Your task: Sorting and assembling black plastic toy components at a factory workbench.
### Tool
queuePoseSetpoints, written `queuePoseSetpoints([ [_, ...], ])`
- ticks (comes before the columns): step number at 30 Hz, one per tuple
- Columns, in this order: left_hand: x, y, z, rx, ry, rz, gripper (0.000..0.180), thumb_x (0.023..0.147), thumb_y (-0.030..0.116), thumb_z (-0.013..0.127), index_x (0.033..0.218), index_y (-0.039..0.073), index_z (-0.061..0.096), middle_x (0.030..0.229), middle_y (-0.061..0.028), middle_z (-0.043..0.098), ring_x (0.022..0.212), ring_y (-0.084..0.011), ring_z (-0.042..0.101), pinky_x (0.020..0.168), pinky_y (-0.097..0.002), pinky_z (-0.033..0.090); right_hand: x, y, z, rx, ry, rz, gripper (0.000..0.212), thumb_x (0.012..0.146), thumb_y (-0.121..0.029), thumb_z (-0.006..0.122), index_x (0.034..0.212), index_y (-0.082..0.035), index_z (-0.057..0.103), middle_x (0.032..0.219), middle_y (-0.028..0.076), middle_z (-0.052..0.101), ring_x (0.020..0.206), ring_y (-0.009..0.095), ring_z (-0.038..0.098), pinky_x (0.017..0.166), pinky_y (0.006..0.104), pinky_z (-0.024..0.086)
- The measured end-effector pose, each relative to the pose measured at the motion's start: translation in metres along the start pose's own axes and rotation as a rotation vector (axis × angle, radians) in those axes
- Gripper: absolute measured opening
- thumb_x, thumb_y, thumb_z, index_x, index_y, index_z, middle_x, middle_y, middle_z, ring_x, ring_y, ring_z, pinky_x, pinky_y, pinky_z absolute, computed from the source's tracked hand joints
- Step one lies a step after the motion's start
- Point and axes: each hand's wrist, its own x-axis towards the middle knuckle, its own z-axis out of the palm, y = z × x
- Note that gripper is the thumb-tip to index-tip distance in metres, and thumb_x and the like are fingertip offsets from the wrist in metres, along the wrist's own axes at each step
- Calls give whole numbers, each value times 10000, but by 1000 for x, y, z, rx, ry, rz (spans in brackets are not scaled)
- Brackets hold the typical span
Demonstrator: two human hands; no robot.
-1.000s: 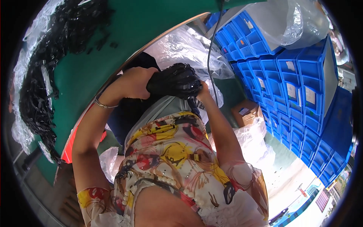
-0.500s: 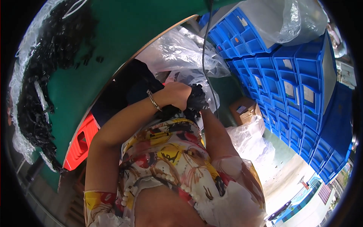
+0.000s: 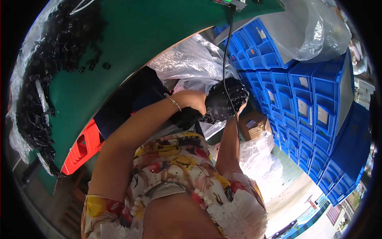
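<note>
A black cloth with small white dots (image 3: 225, 99) is bunched between my hands above my lap. My left hand (image 3: 195, 101), with a bracelet on its wrist, closes on the cloth's left side. On the right side, my right hand (image 3: 242, 106) grips it, its fingers mostly hidden behind the cloth. More black fabric (image 3: 186, 118) hangs under my left hand. Whether it is the same piece, I cannot tell. A black cable (image 3: 226, 51) drops from the table edge and passes in front of the dotted cloth.
A green table (image 3: 131, 32) curves along the far left, with a heap of small black parts (image 3: 65, 44) on clear plastic. Blue stacked bins (image 3: 296, 91) stand to the right. Clear plastic sheeting (image 3: 187, 59), a cardboard box (image 3: 254, 124) and a red plastic stool (image 3: 82, 147) are nearby.
My hands have moved apart, my right hand rising to the right. The black dotted cloth, a tight bunch before, is now spread wider between them. The view has shifted slightly.
</note>
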Motion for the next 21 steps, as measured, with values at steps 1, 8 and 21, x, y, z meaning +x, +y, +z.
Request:
queuePoseSetpoints([
  [1, -2, -2, -2, 44, -42, -21, 396, 551, 274, 694, 817, -17, 662, 773, -177, 651, 694, -287, 635, 635, -380, 480, -14, -10, 20, -38, 90, -6, 299, 839, -225, 423, 1028, -23, 536, 956, 93, 602, 863, 220, 607, 812, 345, 484],
  [8, 84, -14, 45, 407, -430, -23, 414, 643, 301, 681, 935, 9, 674, 943, -141, 664, 840, -257, 632, 717, -385, 491, -59, -74, 29, -621, 383, -300, 516, 821, -300, 540, 1243, -13, 462, 1273, 154, 462, 1109, 282, 500, 929, 399, 425],
  [21, 56, -39, 30, 267, 445, -391, 940, 656, 184, 663, 1427, 150, 127, 1359, -247, 304, 1146, -401, 447, 880, -548, 386, -96, -95, 89, -1512, 214, -548, 426, 609, -218, 745, 937, -19, 559, 999, 145, 572, 912, 332, 567, 779, 397, 460],
])
